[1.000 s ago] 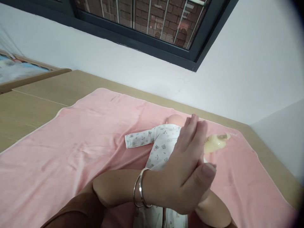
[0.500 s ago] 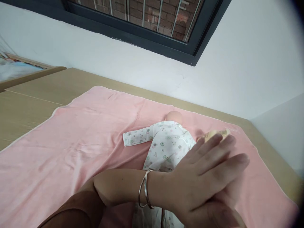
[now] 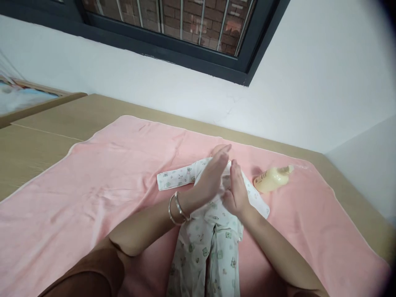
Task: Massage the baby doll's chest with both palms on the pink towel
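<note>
My left hand [image 3: 210,176], with two silver bangles [image 3: 177,209] at its wrist, is held over the doll's chest with its fingers stretched out. Facing it, my right hand [image 3: 239,192] has straight fingers and its palm turned to the left one. A narrow gap shows between the fingertips; whether the palms touch lower down is unclear. Beneath them a doll [image 3: 202,241] lies on its back in a white printed top and trousers, its head mostly covered by my left hand. Neither hand holds a thing that I can see.
A pale yellow pump bottle [image 3: 272,179] lies on its side to the right of the doll. Under both spreads a pink blanket [image 3: 117,173] on a wooden surface [image 3: 55,123]. White walls and a dark-framed window [image 3: 173,45] stand behind.
My hands have moved from the lower right, where the left lay over the right, back to the left above the doll's chest. The bottle and the doll's other sleeve have come into view.
</note>
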Action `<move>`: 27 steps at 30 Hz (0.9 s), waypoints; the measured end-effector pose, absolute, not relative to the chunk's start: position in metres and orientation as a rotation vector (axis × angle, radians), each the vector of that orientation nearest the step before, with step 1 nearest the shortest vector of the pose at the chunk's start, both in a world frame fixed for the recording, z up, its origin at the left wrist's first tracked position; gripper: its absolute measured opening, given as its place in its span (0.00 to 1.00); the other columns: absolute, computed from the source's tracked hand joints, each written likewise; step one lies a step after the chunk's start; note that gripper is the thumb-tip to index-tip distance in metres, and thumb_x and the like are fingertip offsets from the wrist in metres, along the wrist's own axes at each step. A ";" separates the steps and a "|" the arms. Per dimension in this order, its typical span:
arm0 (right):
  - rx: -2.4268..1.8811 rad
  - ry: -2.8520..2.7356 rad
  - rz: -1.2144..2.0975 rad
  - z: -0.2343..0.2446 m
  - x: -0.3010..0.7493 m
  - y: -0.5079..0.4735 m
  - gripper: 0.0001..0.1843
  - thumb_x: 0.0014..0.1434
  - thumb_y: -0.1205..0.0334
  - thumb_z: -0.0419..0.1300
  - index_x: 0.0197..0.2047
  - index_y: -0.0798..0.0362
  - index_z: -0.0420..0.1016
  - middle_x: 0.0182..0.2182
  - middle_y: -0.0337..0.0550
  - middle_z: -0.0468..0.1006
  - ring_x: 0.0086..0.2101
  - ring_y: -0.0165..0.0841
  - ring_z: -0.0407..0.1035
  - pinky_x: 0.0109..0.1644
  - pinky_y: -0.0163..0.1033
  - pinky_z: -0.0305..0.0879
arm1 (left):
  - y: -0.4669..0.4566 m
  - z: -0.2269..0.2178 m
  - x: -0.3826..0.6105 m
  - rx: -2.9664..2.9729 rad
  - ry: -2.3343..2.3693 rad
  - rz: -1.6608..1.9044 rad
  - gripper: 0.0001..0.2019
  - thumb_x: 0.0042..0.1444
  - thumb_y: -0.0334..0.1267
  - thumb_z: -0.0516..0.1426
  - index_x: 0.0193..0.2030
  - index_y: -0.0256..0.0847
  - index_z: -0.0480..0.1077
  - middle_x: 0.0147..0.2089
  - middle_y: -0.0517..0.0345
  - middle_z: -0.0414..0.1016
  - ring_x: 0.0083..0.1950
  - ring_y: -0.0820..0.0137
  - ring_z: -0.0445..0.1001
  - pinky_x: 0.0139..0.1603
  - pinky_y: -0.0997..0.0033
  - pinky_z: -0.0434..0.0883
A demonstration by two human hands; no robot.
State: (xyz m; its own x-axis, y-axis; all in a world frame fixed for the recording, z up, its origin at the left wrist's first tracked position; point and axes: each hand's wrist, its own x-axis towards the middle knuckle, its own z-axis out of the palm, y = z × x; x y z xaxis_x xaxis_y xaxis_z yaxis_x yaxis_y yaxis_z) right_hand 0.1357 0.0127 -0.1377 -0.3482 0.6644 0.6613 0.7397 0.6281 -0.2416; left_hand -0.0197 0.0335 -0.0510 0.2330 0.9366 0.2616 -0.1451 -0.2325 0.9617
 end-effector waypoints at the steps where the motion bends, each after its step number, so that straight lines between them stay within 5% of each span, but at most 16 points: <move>1: -1.127 -2.146 -0.100 -0.139 0.139 0.021 0.37 0.74 0.49 0.39 0.79 0.48 0.30 0.77 0.52 0.44 0.75 0.48 0.38 0.74 0.69 0.45 | 0.046 -0.057 -0.019 1.418 0.852 1.265 0.23 0.71 0.49 0.46 0.64 0.41 0.69 0.70 0.50 0.70 0.73 0.61 0.65 0.75 0.56 0.61; 6: -1.123 -2.476 0.076 -0.132 0.160 0.049 0.29 0.74 0.50 0.46 0.73 0.48 0.59 0.72 0.49 0.60 0.73 0.44 0.47 0.75 0.64 0.45 | 0.072 -0.101 -0.014 1.511 1.042 1.334 0.19 0.70 0.46 0.46 0.45 0.41 0.76 0.50 0.49 0.82 0.56 0.59 0.78 0.64 0.53 0.73; 13: -1.690 -2.208 -0.007 -0.128 0.126 0.012 0.35 0.72 0.52 0.48 0.74 0.69 0.55 0.73 0.69 0.51 0.73 0.54 0.43 0.73 0.67 0.48 | 0.063 -0.132 -0.014 1.467 1.041 1.480 0.23 0.72 0.51 0.43 0.54 0.40 0.72 0.59 0.47 0.76 0.65 0.59 0.71 0.72 0.50 0.65; 20: -1.248 -2.555 0.097 -0.116 0.134 0.026 0.27 0.73 0.55 0.46 0.71 0.51 0.64 0.73 0.45 0.59 0.73 0.44 0.47 0.77 0.60 0.38 | 0.065 -0.133 -0.014 1.468 1.055 1.477 0.24 0.73 0.50 0.41 0.56 0.38 0.71 0.60 0.45 0.76 0.64 0.62 0.72 0.70 0.54 0.66; 27: -1.763 -2.165 -0.001 -0.124 0.117 0.005 0.34 0.72 0.53 0.48 0.73 0.66 0.57 0.73 0.69 0.51 0.73 0.57 0.44 0.72 0.67 0.49 | 0.065 -0.134 -0.013 1.441 1.025 1.512 0.22 0.73 0.46 0.42 0.54 0.37 0.72 0.59 0.44 0.77 0.63 0.62 0.72 0.70 0.54 0.66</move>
